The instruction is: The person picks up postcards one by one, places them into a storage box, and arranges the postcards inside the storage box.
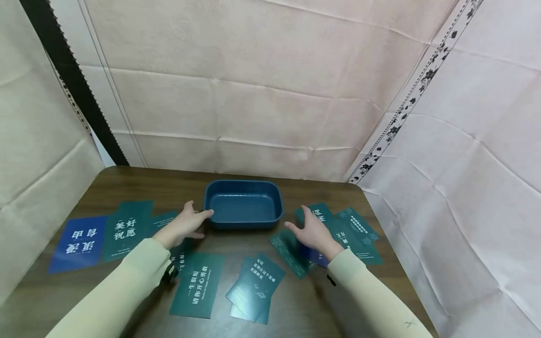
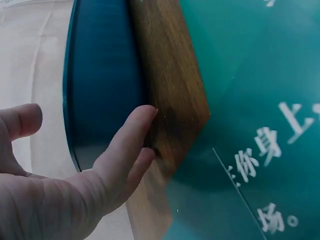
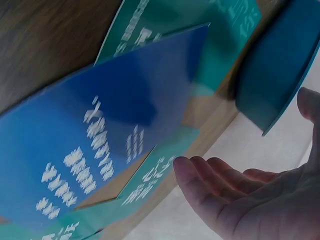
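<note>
A dark blue rectangular tray (image 1: 243,206) stands at the back middle of the table. My left hand (image 1: 183,226) is at its left side, thumb and fingers spread and holding nothing. In the left wrist view the fingers (image 2: 125,137) overlap the tray wall (image 2: 105,75); whether they touch it I cannot tell. My right hand (image 1: 313,232), also empty with fingers extended, hovers over a pile of green cards (image 1: 287,251) right of the tray. A blue card (image 3: 150,85) lies among them, partly hidden by that hand in the head view.
Left of the left hand lie a blue card (image 1: 78,244) and a green card (image 1: 128,227). Nearer the front are another green card (image 1: 198,286) and a small overlapping stack of green cards (image 1: 258,286). White cloth (image 1: 236,117) hangs behind the wooden table (image 1: 177,180) and along its sides.
</note>
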Tool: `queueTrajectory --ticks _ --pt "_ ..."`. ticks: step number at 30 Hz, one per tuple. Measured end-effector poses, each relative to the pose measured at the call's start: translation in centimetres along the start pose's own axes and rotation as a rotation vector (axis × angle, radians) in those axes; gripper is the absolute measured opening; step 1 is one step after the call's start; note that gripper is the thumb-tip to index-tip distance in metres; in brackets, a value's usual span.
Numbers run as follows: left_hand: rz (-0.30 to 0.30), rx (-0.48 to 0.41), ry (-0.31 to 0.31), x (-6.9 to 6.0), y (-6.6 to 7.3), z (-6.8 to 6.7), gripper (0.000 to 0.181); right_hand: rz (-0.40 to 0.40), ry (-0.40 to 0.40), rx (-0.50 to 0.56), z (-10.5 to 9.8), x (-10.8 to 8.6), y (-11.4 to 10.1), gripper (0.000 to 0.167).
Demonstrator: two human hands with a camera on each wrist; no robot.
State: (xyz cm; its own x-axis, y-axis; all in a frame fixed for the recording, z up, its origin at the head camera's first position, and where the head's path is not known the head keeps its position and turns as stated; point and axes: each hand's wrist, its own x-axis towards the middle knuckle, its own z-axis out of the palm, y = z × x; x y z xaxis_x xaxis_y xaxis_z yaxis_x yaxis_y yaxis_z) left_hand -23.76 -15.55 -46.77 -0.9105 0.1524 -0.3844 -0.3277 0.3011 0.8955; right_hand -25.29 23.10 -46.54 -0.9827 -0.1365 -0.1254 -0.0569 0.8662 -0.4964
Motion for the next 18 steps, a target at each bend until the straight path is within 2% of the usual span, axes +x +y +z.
queueTrajectory --ticks 8,13,18 --pt "-0.03 0.008 0.012 1.5 -0.1 0.5 0.088 -0.01 -0.041 -0.076 -1.4 0.2 1.8 0.097" --pt "-0.055 0.007 -0.018 2.2 -0.2 0.5 0.077 -0.054 -0.112 -0.099 -2.0 0.0 3.0 0.095" --pt "-0.097 0.01 -0.031 2.8 -0.4 0.6 0.063 -0.061 -0.19 -0.148 -2.2 0.0 4.0 0.091"
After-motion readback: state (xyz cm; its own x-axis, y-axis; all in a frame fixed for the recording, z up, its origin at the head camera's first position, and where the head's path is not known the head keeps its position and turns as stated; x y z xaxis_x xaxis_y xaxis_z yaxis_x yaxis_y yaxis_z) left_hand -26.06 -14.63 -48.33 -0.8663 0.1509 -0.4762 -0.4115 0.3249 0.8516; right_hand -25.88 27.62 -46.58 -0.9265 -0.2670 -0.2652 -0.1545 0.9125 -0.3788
